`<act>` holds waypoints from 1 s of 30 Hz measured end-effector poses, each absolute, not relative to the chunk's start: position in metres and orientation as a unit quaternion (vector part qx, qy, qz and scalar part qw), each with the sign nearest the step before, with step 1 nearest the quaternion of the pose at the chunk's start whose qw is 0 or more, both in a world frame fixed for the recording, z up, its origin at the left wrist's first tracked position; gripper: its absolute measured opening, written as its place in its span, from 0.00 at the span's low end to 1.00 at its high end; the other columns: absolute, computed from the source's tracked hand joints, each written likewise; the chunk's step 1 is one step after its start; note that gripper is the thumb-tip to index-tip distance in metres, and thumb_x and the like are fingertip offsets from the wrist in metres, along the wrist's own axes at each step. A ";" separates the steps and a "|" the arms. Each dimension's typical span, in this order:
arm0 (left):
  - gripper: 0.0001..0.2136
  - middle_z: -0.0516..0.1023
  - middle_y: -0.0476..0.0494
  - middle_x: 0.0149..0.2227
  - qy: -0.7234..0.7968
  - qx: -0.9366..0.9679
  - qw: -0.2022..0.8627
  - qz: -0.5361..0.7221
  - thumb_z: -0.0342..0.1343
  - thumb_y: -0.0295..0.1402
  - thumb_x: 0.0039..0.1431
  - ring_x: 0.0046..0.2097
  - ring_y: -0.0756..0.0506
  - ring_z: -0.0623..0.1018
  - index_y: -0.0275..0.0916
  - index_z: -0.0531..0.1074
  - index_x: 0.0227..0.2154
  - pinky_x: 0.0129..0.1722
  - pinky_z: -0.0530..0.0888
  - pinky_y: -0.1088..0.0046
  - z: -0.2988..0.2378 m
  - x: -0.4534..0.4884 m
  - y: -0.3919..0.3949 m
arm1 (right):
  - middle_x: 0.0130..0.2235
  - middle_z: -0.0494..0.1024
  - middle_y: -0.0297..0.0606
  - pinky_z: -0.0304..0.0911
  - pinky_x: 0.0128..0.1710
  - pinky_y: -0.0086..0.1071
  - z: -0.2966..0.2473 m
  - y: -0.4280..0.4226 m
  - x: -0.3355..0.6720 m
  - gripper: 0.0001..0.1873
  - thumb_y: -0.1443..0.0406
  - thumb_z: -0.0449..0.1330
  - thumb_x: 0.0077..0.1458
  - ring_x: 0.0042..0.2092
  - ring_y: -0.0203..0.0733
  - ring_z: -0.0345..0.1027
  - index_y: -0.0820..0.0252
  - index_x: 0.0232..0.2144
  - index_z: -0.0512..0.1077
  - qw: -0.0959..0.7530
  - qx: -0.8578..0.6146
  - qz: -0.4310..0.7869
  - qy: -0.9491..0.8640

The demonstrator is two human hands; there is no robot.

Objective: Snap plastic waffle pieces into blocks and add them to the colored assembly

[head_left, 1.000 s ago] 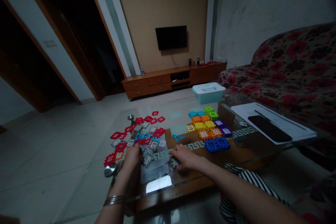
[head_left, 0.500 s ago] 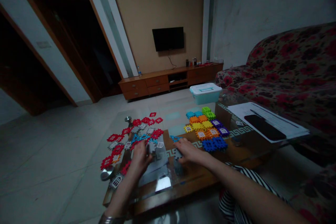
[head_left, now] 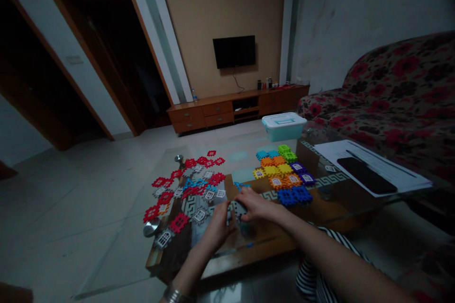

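Observation:
My left hand (head_left: 218,225) and my right hand (head_left: 253,204) meet over the near middle of the glass-topped table (head_left: 330,203). Between their fingers is a small grey interlocking tile (head_left: 237,209); both hands are closed on it. Left of my hands lie several loose red, grey and blue tiles (head_left: 185,184) scattered flat on the glass. To the right sits a joined block of coloured tiles (head_left: 284,173) in green, orange, yellow, purple and blue.
A dark phone (head_left: 366,175) lies on white papers (head_left: 384,165) at the table's right end. A pale blue lidded box (head_left: 283,125) stands on the floor beyond. A floral sofa (head_left: 391,99) is at right, a TV cabinet (head_left: 234,106) at the far wall.
My left hand has moved right from the loose tile pile to meet my right hand, carrying a grey tile. My right hand stayed near the table's middle.

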State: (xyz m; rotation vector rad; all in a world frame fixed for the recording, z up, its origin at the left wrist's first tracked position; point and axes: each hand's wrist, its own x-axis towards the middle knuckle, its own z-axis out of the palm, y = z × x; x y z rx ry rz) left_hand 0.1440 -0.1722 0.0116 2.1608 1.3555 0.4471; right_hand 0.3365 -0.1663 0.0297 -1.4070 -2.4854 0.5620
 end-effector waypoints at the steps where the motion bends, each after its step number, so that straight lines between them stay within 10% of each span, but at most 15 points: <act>1: 0.30 0.70 0.37 0.54 0.502 0.804 0.270 0.169 0.59 0.21 0.41 0.57 0.38 0.69 0.39 0.64 0.51 0.59 0.65 0.56 0.010 0.141 -0.171 | 0.46 0.68 0.44 0.59 0.50 0.40 0.030 -0.166 0.333 0.22 0.66 0.69 0.44 0.51 0.51 0.60 0.61 0.43 0.72 0.099 -0.477 0.190 -0.852; 30: 0.20 0.71 0.37 0.51 0.472 0.864 0.164 0.067 0.56 0.21 0.48 0.54 0.41 0.71 0.38 0.70 0.46 0.55 0.67 0.64 0.011 0.150 -0.171 | 0.46 0.70 0.48 0.58 0.52 0.39 0.009 -0.273 0.536 0.21 0.71 0.60 0.44 0.49 0.50 0.63 0.62 0.44 0.73 0.121 -0.650 0.185 -0.727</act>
